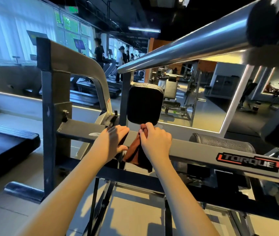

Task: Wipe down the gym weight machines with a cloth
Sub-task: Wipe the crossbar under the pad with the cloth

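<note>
Rust-brown cloth (136,154) hangs draped over the grey Torque-branded crossbar (195,150), near the black pad (144,103); right hand (154,138) has its grip clamped on the bunched top, likely to drag it along; left hand (113,140) lies flat on the bar just beside, grip relaxed, seemingly bracing.

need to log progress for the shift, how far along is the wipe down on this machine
Done: cannot tell; no surface looks visibly wiped. In hand: the right hand grips the brown cloth draped over the grey beam, the left hand resting flat on the beam beside it. Probably left: the black pad above, the chrome bar, the round cushion.
</note>
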Demonstrator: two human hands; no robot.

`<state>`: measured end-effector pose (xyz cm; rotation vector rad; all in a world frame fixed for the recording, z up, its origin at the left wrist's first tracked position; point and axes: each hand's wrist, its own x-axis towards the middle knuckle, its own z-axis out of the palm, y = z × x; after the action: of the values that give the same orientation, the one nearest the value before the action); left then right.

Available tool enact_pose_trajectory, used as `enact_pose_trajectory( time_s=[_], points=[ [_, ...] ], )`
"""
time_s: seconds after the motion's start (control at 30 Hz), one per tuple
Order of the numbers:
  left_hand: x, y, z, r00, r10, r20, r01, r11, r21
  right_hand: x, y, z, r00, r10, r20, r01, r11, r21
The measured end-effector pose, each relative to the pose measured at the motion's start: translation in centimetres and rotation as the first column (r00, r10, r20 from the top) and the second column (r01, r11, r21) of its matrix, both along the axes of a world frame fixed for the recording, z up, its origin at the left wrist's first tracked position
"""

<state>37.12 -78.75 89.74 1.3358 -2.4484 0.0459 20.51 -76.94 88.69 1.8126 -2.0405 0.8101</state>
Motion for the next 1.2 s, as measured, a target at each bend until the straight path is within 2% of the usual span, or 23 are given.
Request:
enact_pose_trajectory(
  time_s=[0.1,0.17,0.3,0.37,0.4,0.53,0.6,0.73,0.77,0.83,0.9,0.97,1.0,1.1,1.13,1.2],
  points=[
    [0.0,0.0,-0.4,0.997,-0.033,-0.066,0.03,0.999,-0.042,-1.1,2.6,-2.8,0.978,0.176,-0.113,-0.186,0.979,-0.085],
    [0.2,-0.4,-0.8,0.989,-0.045,-0.142,0.037,0.998,-0.059,-3.0,2.8,-3.4,0.956,0.235,-0.175,-0.254,0.962,-0.097],
    [0.5,-0.9,-1.5,0.981,-0.039,-0.189,0.03,0.998,-0.054,-3.4,0.2,-0.9,0.996,0.085,-0.036,-0.087,0.994,-0.059],
    [0.5,-0.8,-1.6,0.987,-0.035,-0.155,0.022,0.996,-0.084,-1.8,0.3,-1.2,0.998,0.057,0.019,-0.054,0.99,-0.127],
    [0.5,-0.8,-1.7,0.989,-0.04,-0.139,0.029,0.996,-0.083,-1.0,0.9,-2.0,0.997,0.082,-0.003,-0.082,0.985,-0.153],
    [0.4,-0.6,-1.2,0.996,0.002,0.089,0.004,0.998,-0.068,-1.5,3.3,-4.4,0.95,0.236,-0.202,-0.262,0.959,-0.111],
    [0.5,-0.9,-0.9,0.993,0.002,0.119,0.008,0.997,-0.082,-2.5,2.6,-4.0,0.963,0.185,-0.199,-0.211,0.97,-0.119],
    [1.6,-1.6,-0.1,0.979,-0.027,0.204,0.053,0.991,-0.121,0.2,0.1,-2.7,0.998,-0.058,0.01,0.059,0.985,-0.165],
    [2.3,-2.0,-0.2,0.98,-0.025,0.199,0.053,0.989,-0.136,1.7,0.0,-2.7,0.997,-0.068,0.02,0.07,0.986,-0.154],
    [4.0,-3.0,-0.5,0.983,-0.03,0.179,0.061,0.984,-0.166,3.8,0.4,-3.7,0.998,0.0,-0.063,-0.009,0.99,-0.143],
    [5.8,-4.0,-0.8,0.986,-0.051,0.159,0.079,0.982,-0.173,3.8,1.1,-4.3,0.981,0.095,-0.169,-0.117,0.986,-0.121],
    [6.9,-4.7,-1.0,0.987,-0.082,0.137,0.105,0.98,-0.169,2.6,1.0,-4.1,0.971,0.118,-0.208,-0.148,0.98,-0.132],
    [7.3,-4.9,-1.1,0.987,-0.101,0.123,0.121,0.978,-0.168,2.2,0.7,-3.7,0.979,0.094,-0.18,-0.122,0.981,-0.15],
    [7.9,-5.2,-1.0,0.985,-0.162,0.052,0.168,0.974,-0.155,4.6,-0.8,-2.2,0.997,-0.042,0.07,0.054,0.981,-0.187],
    [8.0,-5.2,-1.1,0.983,-0.181,0.021,0.182,0.97,-0.159,6.1,-1.1,-2.2,0.993,-0.069,0.092,0.086,0.977,-0.196],
    [8.2,-5.4,-1.3,0.979,-0.204,-0.013,0.199,0.964,-0.176,8.4,-1.1,-3.3,0.999,-0.032,-0.001,0.031,0.982,-0.186]
  ],
)
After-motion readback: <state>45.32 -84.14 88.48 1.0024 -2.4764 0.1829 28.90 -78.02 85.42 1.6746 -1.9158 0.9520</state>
